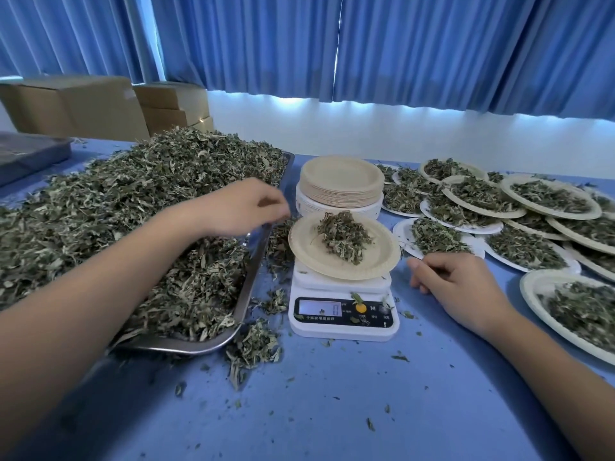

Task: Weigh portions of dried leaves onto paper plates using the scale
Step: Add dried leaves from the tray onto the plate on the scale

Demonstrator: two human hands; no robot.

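A white digital scale (342, 314) stands in the middle of the blue table, and a tan paper plate (306, 247) with a small heap of dried leaves (342, 236) sits on it. A big pile of dried leaves (126, 207) fills a metal tray (246, 287) on the left. My left hand (246, 207) hovers over the tray's right edge beside the plate, fingers curled and blurred; whether it holds leaves is unclear. On the table right of the scale rests my right hand (456, 284), loosely curled and holding nothing.
A stack of bare paper plates (339, 184) stands behind the scale. Several plates filled with leaves (532, 221) overlap across the right side. Loose leaf bits (253, 347) lie scattered before the tray. Cardboard boxes (100, 104) and blue curtains stand at the back.
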